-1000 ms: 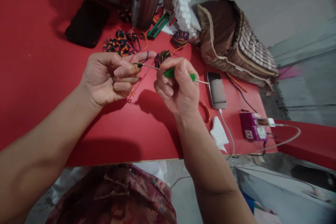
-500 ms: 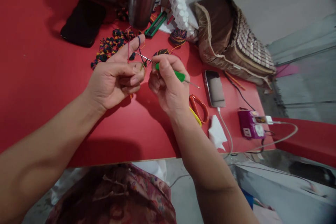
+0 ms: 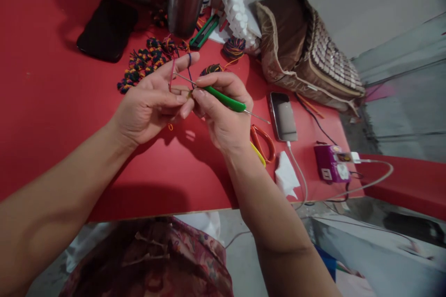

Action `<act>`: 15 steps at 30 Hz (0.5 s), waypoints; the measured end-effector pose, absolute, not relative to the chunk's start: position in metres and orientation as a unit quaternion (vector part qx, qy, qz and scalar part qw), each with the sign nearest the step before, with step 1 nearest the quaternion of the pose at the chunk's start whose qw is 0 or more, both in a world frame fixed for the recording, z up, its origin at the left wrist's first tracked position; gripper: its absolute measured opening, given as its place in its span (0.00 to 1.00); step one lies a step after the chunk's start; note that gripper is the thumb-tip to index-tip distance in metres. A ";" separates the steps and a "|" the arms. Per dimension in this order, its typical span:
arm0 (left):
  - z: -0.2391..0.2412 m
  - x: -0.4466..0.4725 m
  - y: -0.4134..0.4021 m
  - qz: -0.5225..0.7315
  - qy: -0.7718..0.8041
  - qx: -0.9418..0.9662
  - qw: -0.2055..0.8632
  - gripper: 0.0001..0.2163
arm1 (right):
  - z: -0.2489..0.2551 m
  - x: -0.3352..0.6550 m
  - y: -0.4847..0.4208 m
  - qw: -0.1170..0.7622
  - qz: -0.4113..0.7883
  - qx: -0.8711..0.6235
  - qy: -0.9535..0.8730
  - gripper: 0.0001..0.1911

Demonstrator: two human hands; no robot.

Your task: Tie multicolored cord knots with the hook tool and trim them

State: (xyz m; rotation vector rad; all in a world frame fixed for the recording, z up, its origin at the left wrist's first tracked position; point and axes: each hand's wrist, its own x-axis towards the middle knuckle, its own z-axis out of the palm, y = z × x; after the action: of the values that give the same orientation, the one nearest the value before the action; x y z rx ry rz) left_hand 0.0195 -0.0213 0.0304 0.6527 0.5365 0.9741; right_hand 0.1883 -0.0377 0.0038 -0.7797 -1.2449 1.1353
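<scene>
My right hand [image 3: 226, 109] is closed around a green-handled crochet hook [image 3: 228, 100], whose metal tip points left toward the yarn. Yarn [image 3: 190, 72] runs over the raised index finger of my left hand [image 3: 153, 102]; one strand is dark blue, another pink. My left thumb and fingers pinch a small piece of work, mostly hidden by the fingertips. Both hands meet at that spot, above the red table. Behind my left hand lies a strip of dark, orange and yellow yarn pompoms [image 3: 142, 62].
Balls of yarn [image 3: 234, 48], a green box cutter [image 3: 205, 32] and a steel flask [image 3: 190, 0] lie beyond my hands. To the right are orange-handled scissors [image 3: 263, 143], a charging phone [image 3: 283, 116], a tissue [image 3: 287, 176] and a purple adapter [image 3: 331, 163]. A black phone-like slab [image 3: 107, 30] sits left.
My right fingers have come in against my left fingertips, and the hook lies flatter with more of its handle showing. Its tip has shifted left to the pink strand.
</scene>
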 end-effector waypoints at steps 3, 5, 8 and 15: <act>0.028 0.017 -0.018 0.438 0.262 0.284 0.812 0.25 | 0.002 0.191 -0.035 0.589 0.494 -0.346 -0.538 0.11; 0.029 0.017 -0.016 0.428 0.268 0.270 0.820 0.24 | 0.000 0.193 -0.033 0.564 0.494 -0.378 -0.544 0.15; 0.032 0.018 -0.017 0.433 0.268 0.259 0.821 0.23 | -0.001 0.193 -0.032 0.569 0.501 -0.346 -0.553 0.14; 0.036 0.020 -0.018 0.445 0.279 0.271 0.806 0.28 | 0.004 0.190 -0.039 0.619 0.449 -0.306 -0.567 0.05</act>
State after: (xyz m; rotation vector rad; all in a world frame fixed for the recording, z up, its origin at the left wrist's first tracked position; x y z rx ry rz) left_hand 0.0205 -0.0179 0.0360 0.5803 0.5976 0.9526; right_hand 0.1902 -0.0389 0.0043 -0.7046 -1.3052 1.0319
